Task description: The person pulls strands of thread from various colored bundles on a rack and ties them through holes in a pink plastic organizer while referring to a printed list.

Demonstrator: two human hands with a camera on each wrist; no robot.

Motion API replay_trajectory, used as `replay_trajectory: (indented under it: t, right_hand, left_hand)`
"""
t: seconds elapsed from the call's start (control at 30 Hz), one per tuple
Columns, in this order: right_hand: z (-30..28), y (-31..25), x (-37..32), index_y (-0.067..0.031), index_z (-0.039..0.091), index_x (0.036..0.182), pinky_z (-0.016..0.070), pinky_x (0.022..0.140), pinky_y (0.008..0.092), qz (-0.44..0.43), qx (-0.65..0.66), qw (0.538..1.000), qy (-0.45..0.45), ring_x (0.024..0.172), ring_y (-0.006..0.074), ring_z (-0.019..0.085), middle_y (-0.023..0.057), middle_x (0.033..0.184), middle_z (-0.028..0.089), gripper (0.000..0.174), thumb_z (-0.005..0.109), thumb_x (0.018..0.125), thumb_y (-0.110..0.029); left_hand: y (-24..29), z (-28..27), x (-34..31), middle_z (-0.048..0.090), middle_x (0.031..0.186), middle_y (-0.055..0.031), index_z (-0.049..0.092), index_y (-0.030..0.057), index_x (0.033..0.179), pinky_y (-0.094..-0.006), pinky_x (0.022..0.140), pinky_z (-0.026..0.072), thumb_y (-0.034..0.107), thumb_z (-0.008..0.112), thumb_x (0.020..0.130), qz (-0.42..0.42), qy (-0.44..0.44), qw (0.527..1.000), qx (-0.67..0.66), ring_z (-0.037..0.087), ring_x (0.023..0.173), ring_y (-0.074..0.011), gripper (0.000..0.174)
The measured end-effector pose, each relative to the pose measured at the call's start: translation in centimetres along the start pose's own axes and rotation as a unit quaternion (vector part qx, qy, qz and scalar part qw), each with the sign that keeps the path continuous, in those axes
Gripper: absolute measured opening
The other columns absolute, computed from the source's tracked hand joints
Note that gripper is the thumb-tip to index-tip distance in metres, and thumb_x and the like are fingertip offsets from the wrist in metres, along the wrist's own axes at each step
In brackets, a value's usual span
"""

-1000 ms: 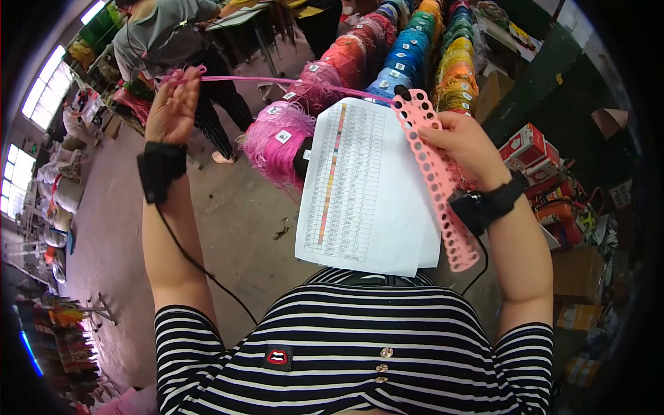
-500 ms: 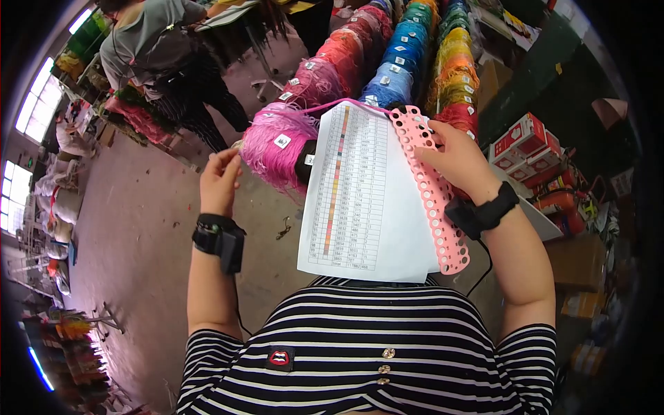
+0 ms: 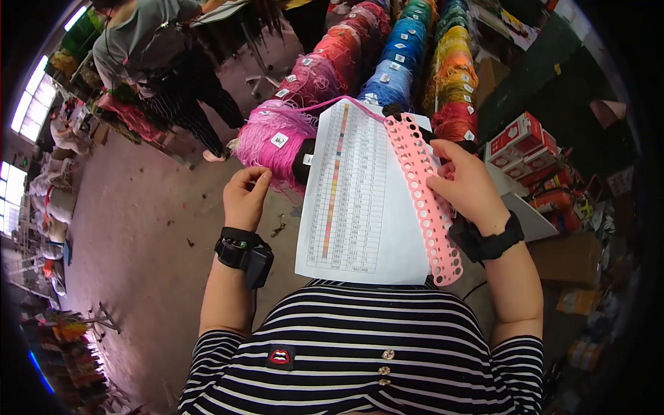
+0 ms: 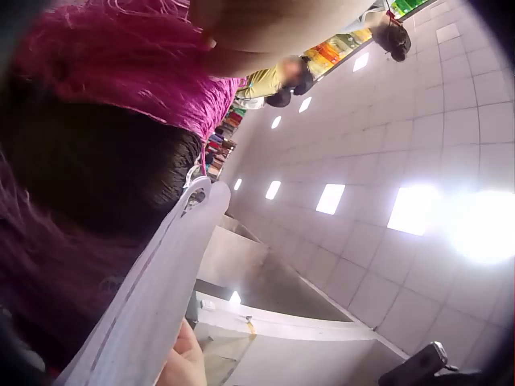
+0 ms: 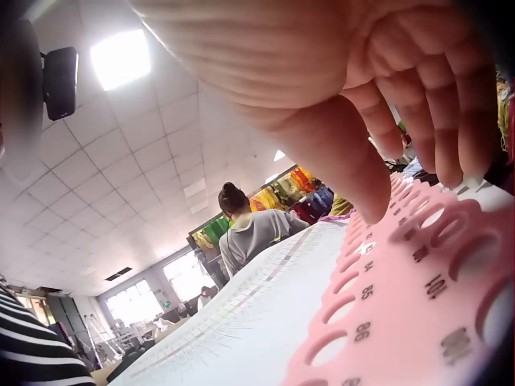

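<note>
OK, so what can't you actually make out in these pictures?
Many figures on the printed chart: too small, head view.
Whatever lies under the chart: hidden by the paper, head view.
Left hand: mostly cut off by the top edge, left wrist view.
Near end of the pink holed strip: cut off by the bottom edge, right wrist view.

I see a pink card (image 3: pixel 425 200) printed with black numerals, lying over a white sheet (image 3: pixel 401 238) whose gridded chart carries a strip of swatches (image 3: pixel 331 197) in yellows, oranges and reds. A magenta strand (image 3: pixel 319 106) matches the pink-to-magenta threads (image 3: pixel 261 146) below it. The next row (image 3: pixel 399 59) runs from green through blue to pale blue, another (image 3: pixel 454 76) through yellow, orange and red. I also get a black shirt (image 3: pixel 325 332) with white stripes and a red-lipped patch (image 3: pixel 279 357).
</note>
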State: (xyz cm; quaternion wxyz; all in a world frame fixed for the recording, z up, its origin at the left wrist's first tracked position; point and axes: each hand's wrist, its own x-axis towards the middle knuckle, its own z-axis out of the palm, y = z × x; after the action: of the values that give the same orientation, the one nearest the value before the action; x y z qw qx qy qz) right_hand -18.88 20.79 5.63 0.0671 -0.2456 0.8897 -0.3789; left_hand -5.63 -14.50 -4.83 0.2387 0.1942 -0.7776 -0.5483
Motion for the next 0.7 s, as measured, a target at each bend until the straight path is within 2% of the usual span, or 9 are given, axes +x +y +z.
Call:
replay_trajectory:
  t: [0.1,0.13,0.23,0.37,0.43,0.6,0.7]
  right_hand:
    - [-0.5,-1.4,-1.0,0.0,0.054,0.123,0.0482,0.085,0.0356,0.002,-0.047,0.999,-0.024,0.094,0.0306,0.062,0.0193,0.108,0.063,0.055,0.068,0.072,-0.015]
    - [-0.4,-1.5,-1.3,0.0001,0.055,0.121,0.047,0.089,0.0373,-0.023,-0.067,0.997,-0.015,0.1,0.0344,0.06,0.0199,0.109,0.062,0.055,0.069,0.07,-0.015]
    - [0.1,-1.8,-2.0,0.0003,0.056,0.119,0.0456,0.091,0.0389,-0.052,-0.105,0.993,0.003,0.104,0.0372,0.058,0.0202,0.111,0.061,0.054,0.071,0.069,-0.016]
    - [0.2,-1.7,-2.7,0.0005,0.056,0.118,0.0422,0.096,0.0418,-0.091,-0.125,0.988,0.017,0.111,0.0385,0.054,0.0217,0.119,0.058,0.055,0.073,0.068,-0.016]
    - [0.1,-1.8,-3.5,0.0002,0.056,0.118,0.0394,0.099,0.0436,-0.081,-0.136,0.987,0.015,0.113,0.0391,0.053,0.0223,0.123,0.056,0.056,0.074,0.068,-0.016]
    - [-0.5,-2.8,-5.5,-0.0012,0.058,0.119,0.0376,0.102,0.0413,-0.01,-0.094,0.995,0.02,0.121,0.035,0.048,0.0195,0.131,0.052,0.056,0.075,0.068,-0.016]
    - [-1.2,-2.7,-6.2,-0.0008,0.059,0.119,0.0373,0.102,0.0405,-0.023,-0.074,0.997,0.016,0.121,0.0339,0.048,0.0189,0.131,0.052,0.055,0.075,0.068,-0.015]
  left_hand:
    - [0.1,-0.7,0.1,0.062,0.08,0.0012,0.068,0.0005,0.095,-0.0202,0.062,0.0419,0.015,0.069,0.086,-0.028,0.019,0.999,-0.031,0.051,0.067,-0.0048,0.017]
    - [0.0,-1.1,0.2,0.062,0.081,0.0011,0.068,0.0005,0.095,-0.0202,0.062,0.042,0.016,0.069,0.086,-0.025,0.027,0.999,-0.028,0.051,0.067,-0.0049,0.017]
    - [-0.1,-2.4,1.1,0.061,0.082,0.0007,0.068,0.0002,0.096,-0.0202,0.063,0.0421,0.016,0.068,0.087,-0.01,0.051,0.998,-0.022,0.052,0.067,-0.005,0.018]
    - [-0.1,-3.8,2.8,0.061,0.083,0.0004,0.067,0.0002,0.098,-0.0206,0.063,0.0423,0.018,0.066,0.089,-0.012,0.063,0.997,-0.04,0.052,0.068,-0.0054,0.02]
    - [0.1,-4.0,4.0,0.061,0.083,0.0006,0.067,0.0006,0.099,-0.021,0.062,0.0424,0.018,0.064,0.089,-0.019,0.061,0.996,-0.059,0.051,0.069,-0.0057,0.019]
    - [0.1,-4.7,5.2,0.062,0.085,0.0002,0.067,0.0013,0.102,-0.0218,0.064,0.0439,0.017,0.062,0.091,-0.024,0.05,0.996,-0.076,0.052,0.069,-0.007,0.02]
    - [-0.3,-5.4,5.3,0.062,0.088,0.0,0.066,0.0024,0.104,-0.0224,0.065,0.0435,0.018,0.062,0.091,-0.036,0.057,0.996,-0.054,0.053,0.071,-0.0084,0.021]
